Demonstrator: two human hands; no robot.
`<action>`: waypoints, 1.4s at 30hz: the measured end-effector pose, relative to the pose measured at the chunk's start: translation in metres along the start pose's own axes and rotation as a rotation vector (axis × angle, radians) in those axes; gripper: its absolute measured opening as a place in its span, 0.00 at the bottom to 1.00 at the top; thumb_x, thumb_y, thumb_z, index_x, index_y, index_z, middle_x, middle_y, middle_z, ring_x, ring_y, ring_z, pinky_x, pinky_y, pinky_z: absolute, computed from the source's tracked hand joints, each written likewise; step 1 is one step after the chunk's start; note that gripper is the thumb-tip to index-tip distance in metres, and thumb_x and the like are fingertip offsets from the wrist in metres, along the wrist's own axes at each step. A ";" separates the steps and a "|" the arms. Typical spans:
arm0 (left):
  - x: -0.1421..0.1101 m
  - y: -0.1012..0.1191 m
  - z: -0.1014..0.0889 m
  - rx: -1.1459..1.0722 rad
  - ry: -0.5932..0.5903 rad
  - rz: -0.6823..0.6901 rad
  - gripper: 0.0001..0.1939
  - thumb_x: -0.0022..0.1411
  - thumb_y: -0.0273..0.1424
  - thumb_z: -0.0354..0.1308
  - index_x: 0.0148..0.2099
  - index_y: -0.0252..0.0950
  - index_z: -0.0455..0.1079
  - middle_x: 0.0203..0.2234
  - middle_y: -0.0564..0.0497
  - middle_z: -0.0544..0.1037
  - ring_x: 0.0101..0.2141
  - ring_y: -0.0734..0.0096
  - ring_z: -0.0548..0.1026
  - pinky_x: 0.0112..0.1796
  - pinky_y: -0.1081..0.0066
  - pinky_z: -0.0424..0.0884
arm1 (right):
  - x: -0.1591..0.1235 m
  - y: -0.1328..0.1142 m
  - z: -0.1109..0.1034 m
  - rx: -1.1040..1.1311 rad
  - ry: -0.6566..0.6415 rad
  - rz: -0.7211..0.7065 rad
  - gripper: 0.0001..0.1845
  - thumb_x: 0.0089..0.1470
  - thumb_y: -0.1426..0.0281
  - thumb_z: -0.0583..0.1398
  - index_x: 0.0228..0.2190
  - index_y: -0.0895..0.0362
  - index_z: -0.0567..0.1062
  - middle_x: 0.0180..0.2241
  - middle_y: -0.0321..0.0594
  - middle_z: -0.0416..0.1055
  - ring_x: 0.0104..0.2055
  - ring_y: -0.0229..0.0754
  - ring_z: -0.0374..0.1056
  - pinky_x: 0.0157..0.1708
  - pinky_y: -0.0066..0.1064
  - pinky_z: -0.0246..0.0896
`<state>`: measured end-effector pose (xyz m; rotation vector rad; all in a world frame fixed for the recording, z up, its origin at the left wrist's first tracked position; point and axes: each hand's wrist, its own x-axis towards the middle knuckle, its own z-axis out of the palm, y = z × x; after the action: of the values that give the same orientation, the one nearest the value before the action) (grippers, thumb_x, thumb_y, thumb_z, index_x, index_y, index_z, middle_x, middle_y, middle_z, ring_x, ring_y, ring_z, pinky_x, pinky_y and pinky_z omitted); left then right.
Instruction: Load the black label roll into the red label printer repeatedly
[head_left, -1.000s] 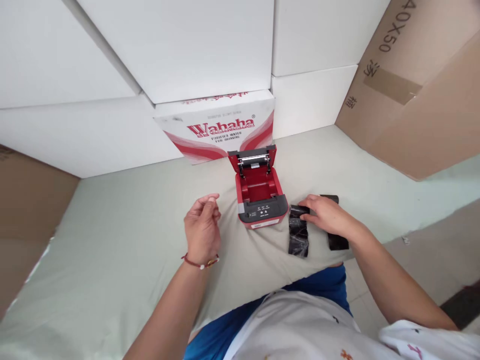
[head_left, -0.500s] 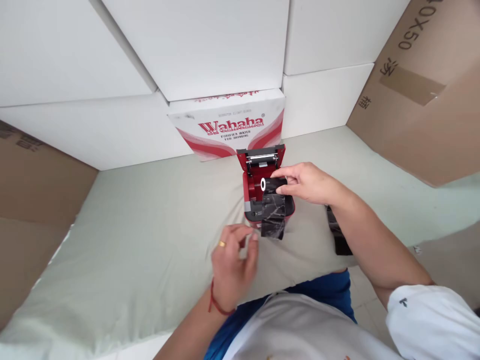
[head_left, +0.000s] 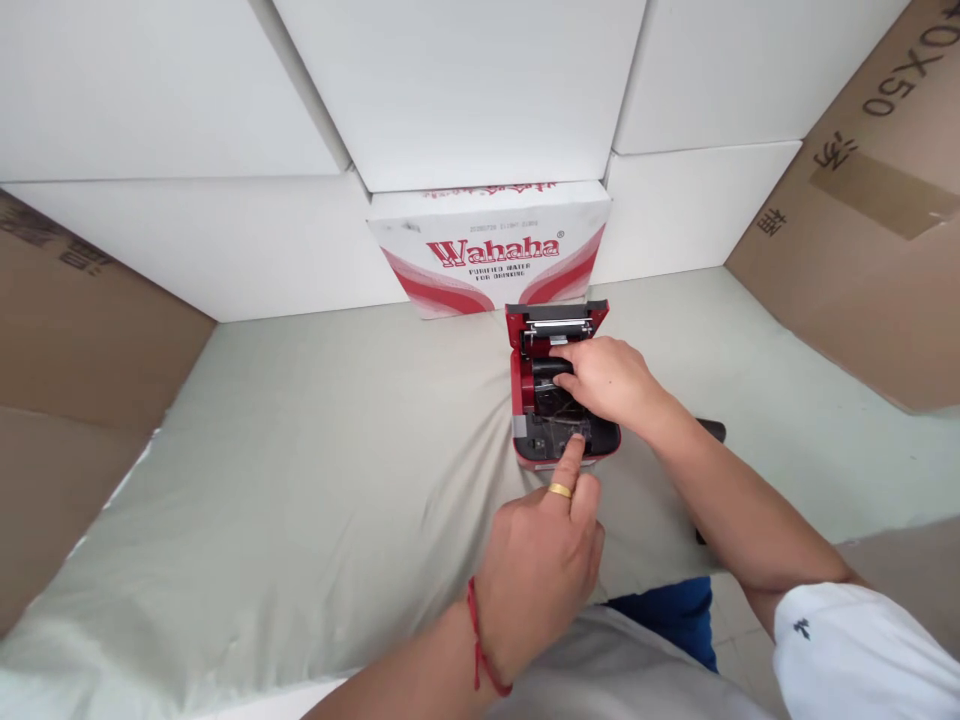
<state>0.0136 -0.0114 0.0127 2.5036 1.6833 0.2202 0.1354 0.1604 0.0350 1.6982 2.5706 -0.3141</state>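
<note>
A red and black label printer stands on the cloth with its lid raised. Inside its bay lies a black ribbon roll, pinched at its right end between the thumb and fingers of my right hand. The roll's loose shiny black end lies over the printer's front edge. One outstretched finger of my left hand presses on that loose end, while the other fingers curl beneath, partly hidden. The left hand wears a gold ring and a red string bracelet.
Behind the printer stands a Wahaha water carton among stacked white boxes. Brown cardboard boxes rise at the left and right. A black item lies partly behind my right forearm on the pale green cloth.
My right hand has lowered the ribbon roll into the printer's bay. My left hand has moved forward and right onto the ribbon's loose end. The camera view has shifted left.
</note>
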 end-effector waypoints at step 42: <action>0.022 0.022 -0.030 0.172 -0.255 0.234 0.17 0.60 0.18 0.58 0.49 0.27 0.81 0.61 0.18 0.75 0.19 0.63 0.79 0.13 0.70 0.63 | -0.060 0.033 -0.031 0.075 0.297 -0.505 0.21 0.69 0.79 0.53 0.53 0.57 0.82 0.49 0.45 0.85 0.52 0.48 0.81 0.60 0.42 0.73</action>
<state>0.0367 0.0014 0.0469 2.7116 1.3659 -0.2252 0.1914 0.1244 0.0701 1.1577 3.2276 -0.1838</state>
